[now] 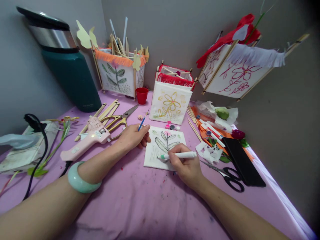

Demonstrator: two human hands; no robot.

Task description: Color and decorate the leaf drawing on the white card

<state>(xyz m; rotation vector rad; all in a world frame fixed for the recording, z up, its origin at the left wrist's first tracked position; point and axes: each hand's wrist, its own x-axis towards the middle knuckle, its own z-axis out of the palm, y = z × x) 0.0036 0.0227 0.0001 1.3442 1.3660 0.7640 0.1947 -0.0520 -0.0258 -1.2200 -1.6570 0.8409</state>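
1. Head camera, and all eyes go to the white card (150,158), lying flat on the purple table (140,206) between the two hands.
2. Over to the right hand (187,168): thumb and fingers pinch a white marker (183,155) near its green end, tip aimed left at the card's lower left part, among faint green strokes. Whether it touches the surface is too fine to tell.
3. Left hand (136,137) now, at the card's left edge, fingers curled in, a blue paintbrush (143,120) pinched between thumb and fingers, slanting up and away.
4. Just above the marker sits a leafy drawing (162,144), dark outlines with a pink flower on top; little paint pots (172,127) stand by the far edge.
5. Good technique here, I'd say: light, short strokes, the marker low and loose, the heel of the hand off any wet ink.
6. And mind that left side! Fingertips should steady the card's edge gently, the brush tip well clear of the drawing.
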